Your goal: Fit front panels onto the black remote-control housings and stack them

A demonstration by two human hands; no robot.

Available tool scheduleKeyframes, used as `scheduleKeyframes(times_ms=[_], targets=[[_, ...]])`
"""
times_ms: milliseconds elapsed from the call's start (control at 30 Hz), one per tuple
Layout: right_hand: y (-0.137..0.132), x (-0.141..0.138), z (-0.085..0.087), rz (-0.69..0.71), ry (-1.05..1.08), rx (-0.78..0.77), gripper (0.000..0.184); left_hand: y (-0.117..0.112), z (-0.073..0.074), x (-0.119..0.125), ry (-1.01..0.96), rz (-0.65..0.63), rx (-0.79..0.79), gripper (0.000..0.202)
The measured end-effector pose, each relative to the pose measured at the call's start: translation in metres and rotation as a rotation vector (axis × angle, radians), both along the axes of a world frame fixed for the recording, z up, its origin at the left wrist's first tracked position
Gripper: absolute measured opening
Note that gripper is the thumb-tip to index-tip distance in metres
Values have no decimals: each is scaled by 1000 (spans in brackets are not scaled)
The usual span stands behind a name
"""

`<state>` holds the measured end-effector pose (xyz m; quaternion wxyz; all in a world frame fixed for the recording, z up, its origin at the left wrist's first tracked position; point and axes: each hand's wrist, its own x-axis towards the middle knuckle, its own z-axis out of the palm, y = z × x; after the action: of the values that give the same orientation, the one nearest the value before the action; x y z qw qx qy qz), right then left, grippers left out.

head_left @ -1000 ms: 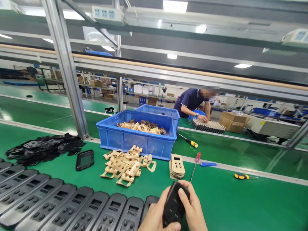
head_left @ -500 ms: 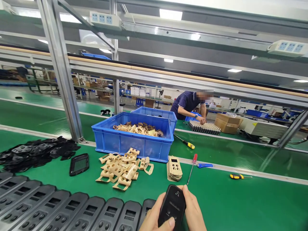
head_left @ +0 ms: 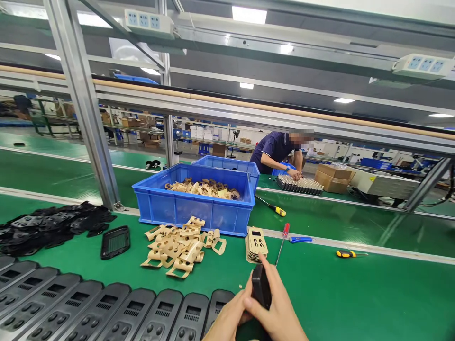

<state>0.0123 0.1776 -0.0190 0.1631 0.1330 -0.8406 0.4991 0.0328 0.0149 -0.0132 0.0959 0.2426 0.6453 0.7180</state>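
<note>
A black plastic casing point(head_left: 262, 287) with rounded corners is held between my two hands at the bottom centre, tilted so that its narrow edge shows. My left hand point(head_left: 231, 315) grips it from the left, its fingers partly hidden behind it. My right hand point(head_left: 275, 305) wraps its right side, thumb across the near face and index finger along the upper edge. Just beyond my hands lies a stack of tan die-cut sheets point(head_left: 256, 244). To the left, a row of similar grey-black casings point(head_left: 135, 312) with window cutouts and round buttons runs along the bench.
Loose curled tan sheets point(head_left: 181, 246) lie before a blue bin point(head_left: 194, 206) holding more. Black parts point(head_left: 53, 222) and a black frame point(head_left: 115, 242) are at left. Screwdrivers point(head_left: 346, 254) and a blue cutter point(head_left: 301, 239) lie right. A co-worker point(head_left: 273, 151) bends over a rack beyond.
The black casing has been turned from showing its broad face to showing its edge. My right hand has shifted its hold, its thumb now crossing the casing.
</note>
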Motion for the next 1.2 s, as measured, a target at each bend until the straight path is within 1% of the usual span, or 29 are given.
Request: scheduleKeyframes(times_ms=[33, 67, 167, 200, 233, 267, 300, 333, 400, 467, 500, 533, 633, 733, 767, 833, 867, 900, 933, 1000, 1033, 1133, 1200], targets=[[11, -3, 6, -35, -18, 91, 72, -2, -1, -2, -17, -9, -15, 91], [23, -7, 12, -97, -58, 181, 70, -4, -1, -5, -48, 16, -31, 87], [53, -18, 25, -374, -284, 553, 67, -12, 0, -17, -156, 160, -29, 66], [58, -19, 28, -442, -350, 659, 63, -13, 1, -21, -183, 194, -16, 60], [61, -20, 29, -483, -388, 732, 58, -15, 2, -25, -200, 217, -4, 54], [62, -19, 30, -492, -394, 774, 52, -15, 3, -27, -209, 236, 6, 51], [60, -18, 31, -471, -370, 788, 46, -16, 4, -29, -215, 243, 17, 49], [57, -16, 31, -410, -333, 775, 39, -16, 4, -30, -223, 243, 27, 49], [48, -10, 29, -181, -299, 696, 28, -16, 5, -31, -243, 237, 51, 52], [41, -5, 24, 65, -327, 590, 23, -17, 6, -32, -263, 258, 67, 55], [38, -3, 21, 146, -350, 555, 21, -18, 6, -33, -270, 277, 68, 56], [35, -2, 18, 189, -363, 532, 19, -19, 6, -34, -272, 297, 67, 55], [26, -6, 11, 184, -309, 471, 19, -23, 7, -36, -224, 361, 34, 49], [12, -17, 6, 153, -259, 362, 22, -24, 7, -36, -93, 424, -48, 40], [7, -21, 4, 152, -257, 328, 31, -24, 7, -36, -52, 437, -76, 37], [-2, -29, 0, 164, -232, 249, 56, -24, 8, -36, 3, 451, -113, 35], [-5, -31, -2, 161, -203, 233, 62, -24, 8, -36, 19, 460, -122, 35], [-7, -33, -4, 149, -170, 236, 61, -24, 8, -36, 29, 467, -128, 35], [-8, -34, -6, 130, -137, 258, 52, -24, 9, -37, 36, 473, -133, 35], [-8, -35, -9, 95, -95, 347, 29, -25, 10, -37, 45, 482, -137, 36], [-7, -34, -10, 93, -90, 389, 21, -24, 11, -37, 48, 483, -136, 36], [-9, -33, -12, 119, -80, 500, 12, -24, 14, -35, 54, 482, -131, 34], [-12, -33, -14, 119, -67, 573, 14, -23, 16, -33, 54, 481, -134, 32]])
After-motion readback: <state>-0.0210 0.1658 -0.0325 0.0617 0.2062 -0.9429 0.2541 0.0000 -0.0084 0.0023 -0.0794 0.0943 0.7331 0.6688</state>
